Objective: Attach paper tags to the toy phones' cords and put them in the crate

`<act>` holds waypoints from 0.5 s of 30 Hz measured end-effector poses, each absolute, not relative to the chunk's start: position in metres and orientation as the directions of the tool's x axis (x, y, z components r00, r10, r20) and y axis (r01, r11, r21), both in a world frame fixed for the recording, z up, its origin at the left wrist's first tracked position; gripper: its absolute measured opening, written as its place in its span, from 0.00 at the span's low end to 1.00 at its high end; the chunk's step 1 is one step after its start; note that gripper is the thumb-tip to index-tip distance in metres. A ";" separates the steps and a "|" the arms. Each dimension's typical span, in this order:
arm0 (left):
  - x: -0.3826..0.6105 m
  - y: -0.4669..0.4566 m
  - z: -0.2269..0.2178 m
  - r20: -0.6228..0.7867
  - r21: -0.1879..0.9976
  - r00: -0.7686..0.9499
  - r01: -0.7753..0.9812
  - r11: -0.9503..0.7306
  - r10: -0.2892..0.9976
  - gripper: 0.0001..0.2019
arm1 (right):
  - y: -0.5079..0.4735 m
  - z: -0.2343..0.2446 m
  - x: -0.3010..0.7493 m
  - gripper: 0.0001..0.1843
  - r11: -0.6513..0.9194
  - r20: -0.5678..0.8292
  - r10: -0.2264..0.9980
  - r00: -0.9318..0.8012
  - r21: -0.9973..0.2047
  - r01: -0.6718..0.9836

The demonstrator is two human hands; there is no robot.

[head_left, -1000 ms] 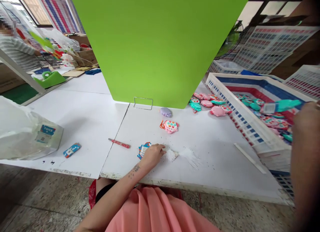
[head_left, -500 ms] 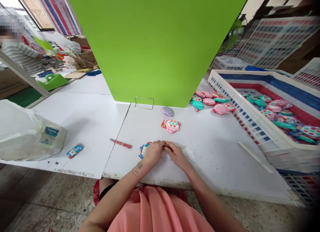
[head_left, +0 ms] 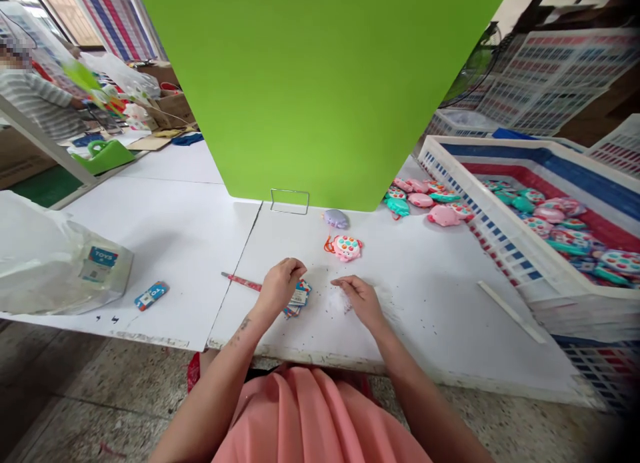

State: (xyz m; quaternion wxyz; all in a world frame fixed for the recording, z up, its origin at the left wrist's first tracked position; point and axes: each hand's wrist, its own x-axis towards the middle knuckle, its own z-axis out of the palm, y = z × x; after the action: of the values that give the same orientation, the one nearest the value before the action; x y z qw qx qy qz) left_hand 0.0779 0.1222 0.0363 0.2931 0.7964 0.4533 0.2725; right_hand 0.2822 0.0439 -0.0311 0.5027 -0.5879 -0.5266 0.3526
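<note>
My left hand (head_left: 281, 284) is raised just over a stack of blue toy cards (head_left: 300, 295), its thumb and fingers pinched together; whatever may be between them is too small to see. To the right, my right hand (head_left: 364, 302) also has its thumb and fingertips pressed together, low over the tabletop beside small dark specks. What it pinches, if anything, cannot be made out. Partly behind my left hand lies a slim red tool with a grey tip (head_left: 243, 281). Beyond both hands are a pink turtle-shaped toy (head_left: 346, 248) with an orange cord and a small lilac toy (head_left: 335, 218).
A large green panel (head_left: 320, 103) stands upright behind the toys, with a wire stand (head_left: 290, 202) at its foot. Pink and teal toys (head_left: 444, 215) lie beside a white crate (head_left: 500, 250) at right. A plastic bag (head_left: 60, 263) sits left. A person (head_left: 40, 103) works far left.
My hands, together before, have moved apart. The left went left and up, uncovering more of the card stack and covering part of the red tool; the right shifted slightly right.
</note>
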 end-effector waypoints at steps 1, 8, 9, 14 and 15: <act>0.074 0.122 0.037 0.136 0.747 0.455 0.536 -0.393 0.880 0.07 | 0.045 -0.028 0.282 0.11 0.061 0.109 0.962 0.250 -0.980 0.191; 0.061 0.115 0.033 -0.037 0.873 0.645 0.393 -0.289 0.763 0.11 | 0.053 0.003 0.275 0.10 0.133 -0.077 0.940 0.333 -0.815 -0.563; 0.060 0.117 0.030 -0.042 0.854 0.649 0.418 -0.310 0.760 0.10 | 0.053 0.006 0.274 0.10 0.125 -0.087 0.946 0.312 -0.791 -0.598; 0.055 0.127 0.009 -0.071 0.569 0.553 0.706 -0.422 0.830 0.10 | 0.049 0.015 0.270 0.12 0.077 -0.092 0.960 0.264 -0.820 -0.567; 0.054 0.128 0.005 -0.086 0.530 0.543 0.735 -0.423 0.835 0.11 | 0.047 0.015 0.269 0.12 0.062 -0.097 0.962 0.254 -0.831 -0.553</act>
State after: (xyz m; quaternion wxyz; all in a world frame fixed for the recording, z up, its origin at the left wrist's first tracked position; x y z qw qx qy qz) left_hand 0.0539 0.1276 0.0048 0.2627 0.8381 0.4685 0.0954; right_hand 0.2692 0.0474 0.0147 0.6825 -0.4014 -0.2552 0.5549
